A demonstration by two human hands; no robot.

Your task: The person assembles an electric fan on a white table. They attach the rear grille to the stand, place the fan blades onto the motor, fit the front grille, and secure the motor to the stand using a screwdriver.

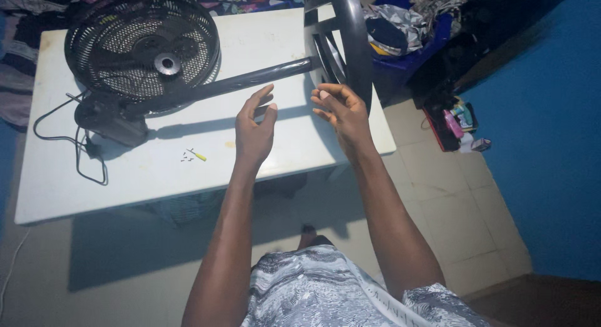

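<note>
A black standing fan lies on its side on a white table (156, 170). Its round grille head (143, 46) rests at the far left, its pole (250, 80) runs to the right, and its round base (347, 33) stands on edge at the table's far right. My left hand (255, 128) hovers above the table just in front of the pole, fingers apart and holding nothing. My right hand (341, 114) is raised next to the base, fingers curled loosely, also holding nothing. A small yellow-handled screwdriver (198, 155) and several tiny screws (186, 156) lie left of my left hand.
The fan's black cord (75, 158) loops over the table's left side. A blue wall (551, 133) stands at the right. Clothes are heaped on a blue seat (407, 26) beyond the table. A small rack with bottles (454, 120) sits on the tiled floor.
</note>
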